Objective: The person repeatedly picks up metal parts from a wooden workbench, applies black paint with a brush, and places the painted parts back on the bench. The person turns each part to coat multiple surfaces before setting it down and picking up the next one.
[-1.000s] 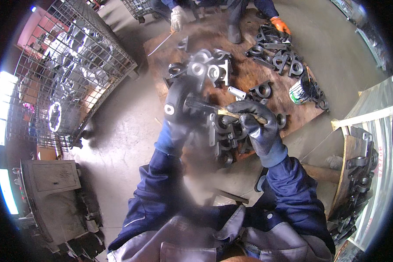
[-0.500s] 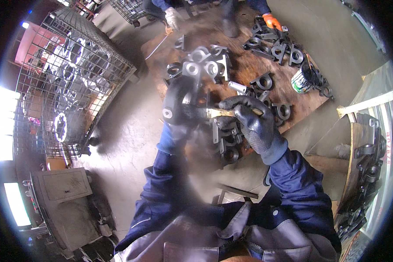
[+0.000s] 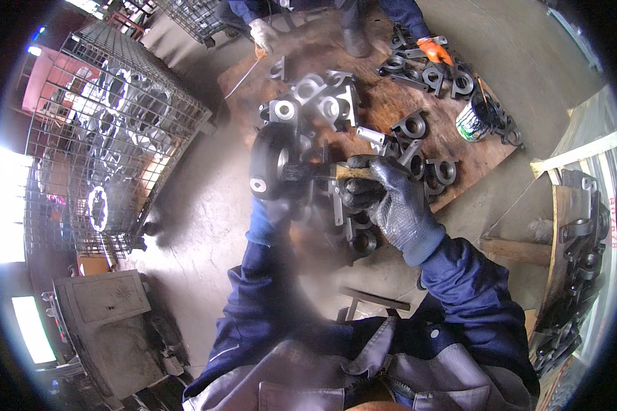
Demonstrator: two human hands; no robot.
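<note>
My left hand (image 3: 271, 164), in a dark glove, grips a heavy black metal casting (image 3: 281, 154) and holds it up in front of me. My right hand (image 3: 387, 198), in a grey glove, holds a wooden-handled brush (image 3: 353, 171) whose tip meets the side of that casting. Below my hands lie more dark castings (image 3: 360, 236) on a brown wooden board (image 3: 391, 109). Grey unpainted castings (image 3: 319, 96) are stacked just beyond my left hand.
A wire mesh cage (image 3: 110, 144) full of parts stands at the left. A paint can (image 3: 474, 122) sits on the board's right. Another person's gloved hands, one white (image 3: 262, 33) and one orange (image 3: 435, 49), work at the far edge. Metal parts (image 3: 576, 260) are stacked at the right.
My left hand has tilted the casting and brought it closer; the brush in my right hand has stayed against its side. The view has shifted slightly down the board.
</note>
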